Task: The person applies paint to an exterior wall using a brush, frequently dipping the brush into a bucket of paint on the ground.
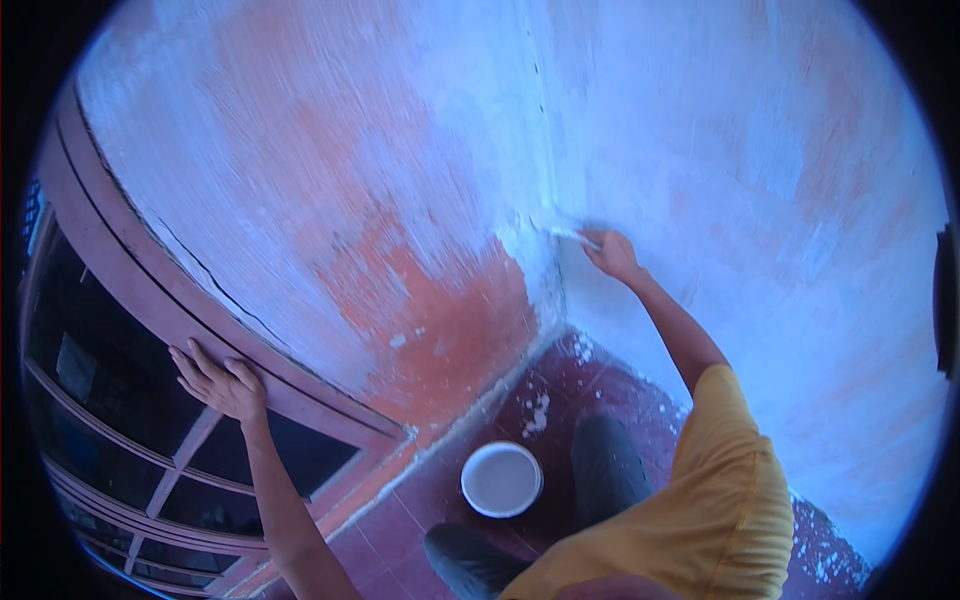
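Note:
My right hand (pixel 612 257) is closed around the handle of a paintbrush (pixel 568 234). Its tip, blurred by motion, is at the corner where two walls meet. The left-hand wall (pixel 430 320) shows a bare orange patch low down, with streaky whitish paint around and above it. Whitish paint also covers most of the right-hand wall (pixel 760 250). My left hand (pixel 224 386), fingers spread, rests against the pinkish frame of a window (pixel 320 408) and holds nothing.
A round white bucket (pixel 500 515) with pale paint in it stands on the dark red tiled floor (pixel 385 540) between my legs and the left wall. White splatters (pixel 538 412) lie on the floor by the corner. Dark glass panes (pixel 110 350) fill the window at left.

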Tool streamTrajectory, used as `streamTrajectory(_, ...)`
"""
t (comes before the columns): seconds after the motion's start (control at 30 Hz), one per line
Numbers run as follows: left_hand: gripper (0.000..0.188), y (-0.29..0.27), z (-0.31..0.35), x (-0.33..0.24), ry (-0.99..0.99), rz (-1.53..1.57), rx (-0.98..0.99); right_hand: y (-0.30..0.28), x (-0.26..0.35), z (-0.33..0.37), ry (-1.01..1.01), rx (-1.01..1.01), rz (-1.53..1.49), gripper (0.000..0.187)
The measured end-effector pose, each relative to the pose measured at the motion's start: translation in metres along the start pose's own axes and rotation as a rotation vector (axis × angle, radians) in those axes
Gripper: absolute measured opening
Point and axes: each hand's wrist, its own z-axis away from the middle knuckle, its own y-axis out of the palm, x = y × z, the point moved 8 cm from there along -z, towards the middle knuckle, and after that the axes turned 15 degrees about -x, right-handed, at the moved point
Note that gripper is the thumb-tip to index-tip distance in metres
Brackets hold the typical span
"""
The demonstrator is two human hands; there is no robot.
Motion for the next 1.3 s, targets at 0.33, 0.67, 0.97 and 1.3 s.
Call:
streamTrajectory(0.33, 0.056, 0.008, 0.01, -0.012, -0.002, 0.015, 0.116, -0.118, 0.084, -0.224, -0.267, 0.189, 0.139, 0.029)
streamTrajectory(0.67, 0.057, 0.008, 0.008, -0.002, -0.025, -0.017, 0.125, -0.302, 0.181, -0.348, -0.344, -0.609, 0.07, 0.026)
streamTrajectory(0.97, 0.058, 0.004, 0.008, 0.001, -0.017, -0.022, 0.134, -0.278, 0.192, -0.383, -0.297, -0.794, -0.105, 0.03)
streamTrajectory(1.3, 0.056, 0.007, 0.006, -0.002, -0.016, -0.015, 0.115, -0.129, 0.103, -0.173, 0.015, -0.29, -0.247, 0.035)
